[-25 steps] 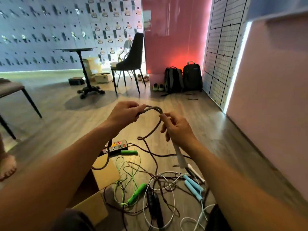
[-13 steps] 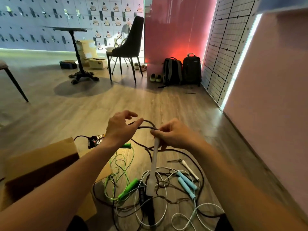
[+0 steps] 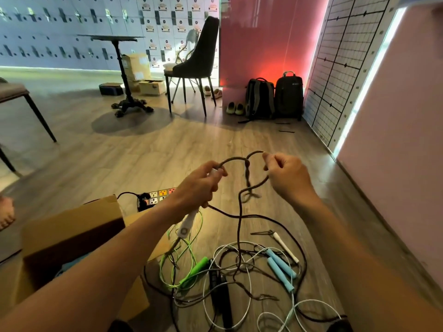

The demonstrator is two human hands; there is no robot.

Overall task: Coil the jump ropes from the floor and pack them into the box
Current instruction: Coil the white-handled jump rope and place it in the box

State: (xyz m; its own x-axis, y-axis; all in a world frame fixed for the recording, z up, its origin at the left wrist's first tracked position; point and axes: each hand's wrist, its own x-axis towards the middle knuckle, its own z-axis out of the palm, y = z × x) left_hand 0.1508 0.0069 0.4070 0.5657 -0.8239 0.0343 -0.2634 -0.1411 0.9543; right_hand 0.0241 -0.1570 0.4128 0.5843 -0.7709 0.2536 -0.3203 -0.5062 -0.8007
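Rope (image 3: 230,160) arched between two hands — the left hand (image 3: 199,185) gripped its white handle (image 3: 189,221), the right hand (image 3: 287,178) pinched it — above other ropes (image 3: 279,269) beside the cardboard box (image 3: 72,224).

The dark rope (image 3: 238,224) is hanging in loops between left hand (image 3: 199,185) and right hand (image 3: 287,178) and trailing into the tangle of ropes (image 3: 236,267) below, so strands are blocking the gap straight beneath. The left forearm (image 3: 115,267) is crossing over part of the open box (image 3: 72,221) at lower left; its mouth is probably partly free, inside too dark to tell. Ahead the bare floor (image 3: 148,152) is lying open, the pink wall (image 3: 395,176) is closing off the right, and the power strip (image 3: 158,196) is sitting just beyond the box.
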